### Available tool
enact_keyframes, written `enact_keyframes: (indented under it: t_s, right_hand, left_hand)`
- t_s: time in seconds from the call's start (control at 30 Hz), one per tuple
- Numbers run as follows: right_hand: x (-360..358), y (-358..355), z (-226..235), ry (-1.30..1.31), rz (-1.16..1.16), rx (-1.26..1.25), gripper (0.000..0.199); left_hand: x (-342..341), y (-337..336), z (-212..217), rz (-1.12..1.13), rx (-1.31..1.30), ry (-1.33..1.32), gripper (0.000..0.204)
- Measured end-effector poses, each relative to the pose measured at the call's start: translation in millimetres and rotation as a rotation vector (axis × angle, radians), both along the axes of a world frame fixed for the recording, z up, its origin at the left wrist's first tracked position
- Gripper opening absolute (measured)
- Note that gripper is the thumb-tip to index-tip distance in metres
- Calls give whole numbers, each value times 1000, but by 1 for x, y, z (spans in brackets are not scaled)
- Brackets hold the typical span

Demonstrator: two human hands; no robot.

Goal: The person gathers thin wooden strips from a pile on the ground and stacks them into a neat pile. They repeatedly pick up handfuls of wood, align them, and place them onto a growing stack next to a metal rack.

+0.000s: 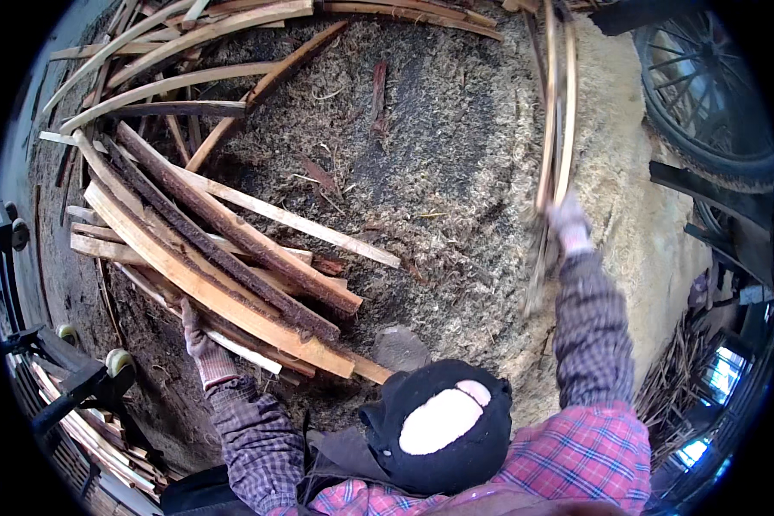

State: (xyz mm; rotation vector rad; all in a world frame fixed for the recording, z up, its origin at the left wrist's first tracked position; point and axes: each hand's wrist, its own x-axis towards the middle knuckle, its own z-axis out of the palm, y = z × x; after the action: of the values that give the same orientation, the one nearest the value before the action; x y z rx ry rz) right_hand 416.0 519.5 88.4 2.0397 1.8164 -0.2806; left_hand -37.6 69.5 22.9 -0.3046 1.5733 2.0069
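My right hand (pixel 569 222), in a pale glove and blurred by motion, is closed around the near end of a few long, thin wooden strips (pixel 569 112) that stretch away from me. At the left, my gloved left hand (pixel 201 342) is against the outer edge of a stack of long wooden slabs (pixel 211 267), and its fingers appear to grip that edge. Some of these slabs have dark bark; others show pale sawn wood. Part of the left hand's fingers is hidden by the wood. A narrow pale strip (pixel 310 221) lies slanting beside the stack.
More loose strips (pixel 189 43) lie crossed at the far left. Wood shavings cover the ground (pixel 421 155). A spoked wheel (pixel 705 86) stands at the far right. At the lower left is a dark metal frame with casters (pixel 119 361); a stone (pixel 402 347) sits near me.
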Motion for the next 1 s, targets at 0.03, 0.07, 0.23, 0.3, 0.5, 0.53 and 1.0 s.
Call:
enact_keyframes:
  t_s: [0.03, 0.07, 0.23, 0.3, 0.5, 0.53, 1.0]
  right_hand:
    - [19, -28, 5, -40, -45, -122, 79]
    - [34, -62, 5, -137, -51, -53, 76]
    - [47, -134, 34, -172, -262, 32, 70]
    - [59, -125, 35, -131, -280, 60, 68]
    - [6, -107, 34, 954, -677, 98, 87]
    - [-3, -106, 28, 1171, -782, 203, 95]
    - [46, -116, 8, 1286, -310, 86, 65]
  left_hand:
    - [0, 0, -5, 4, 14, -8, 57]
    - [0, 1, -12, 0, 27, -10, 58]
    - [-14, -25, -65, -160, 151, 115, 46]
    - [11, 25, -8, 0, 137, -281, 42]
    - [14, 38, 19, 41, 85, -123, 42]
    - [24, 55, 39, 98, 61, -195, 43]
    - [18, 46, 27, -25, 105, -150, 42]
